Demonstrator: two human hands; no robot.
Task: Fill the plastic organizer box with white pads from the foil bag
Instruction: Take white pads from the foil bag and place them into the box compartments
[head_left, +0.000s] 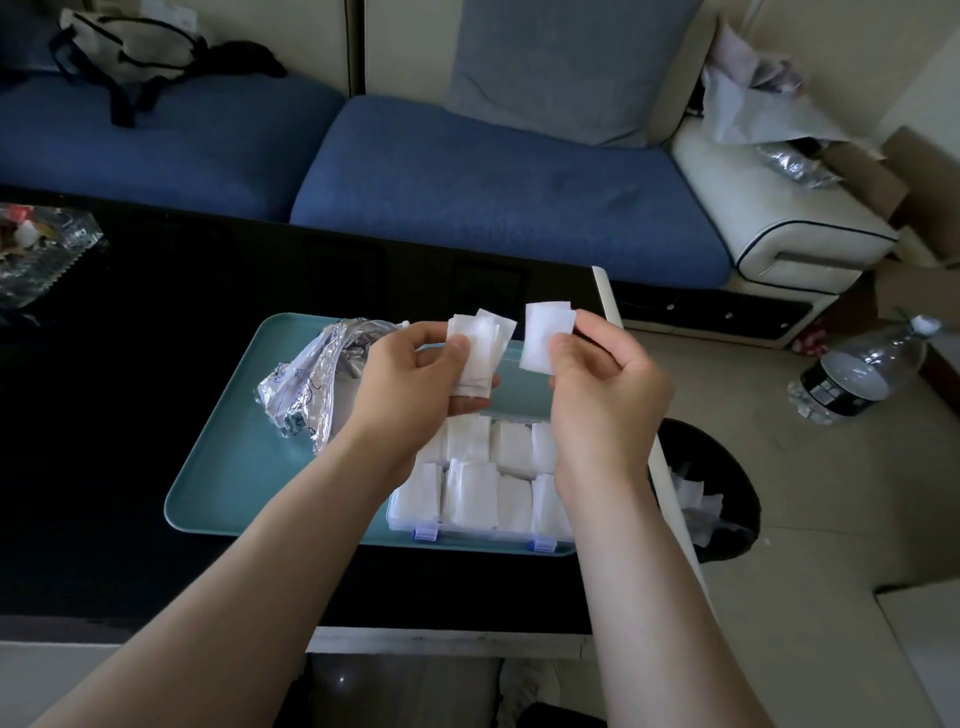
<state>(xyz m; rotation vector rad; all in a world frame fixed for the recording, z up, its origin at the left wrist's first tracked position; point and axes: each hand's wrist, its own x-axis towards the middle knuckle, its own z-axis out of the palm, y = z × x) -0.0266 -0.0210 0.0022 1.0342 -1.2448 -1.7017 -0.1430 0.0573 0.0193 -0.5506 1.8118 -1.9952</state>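
Nearly full, I'd say: the organizer box (478, 532), on the teal tray (234, 467) by the table's (130, 415) right edge, shows two packed rows. Left hand (415, 374), grip closed on a stack of pads (480, 343); right hand (602, 395) pinches more pads (545, 332); foil bag (311, 384) lies crumpled on the tray's far-left side.

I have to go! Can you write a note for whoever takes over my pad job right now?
Left hand: holds a small bunch of pads above the organizer box.
Right hand: pinches a separate pad beside them.
Foil bag: crumpled on the teal tray, left of the box.
Done: pads fill the box's near rows.
Left: place the held pads; the box's far end is hidden by the hands.
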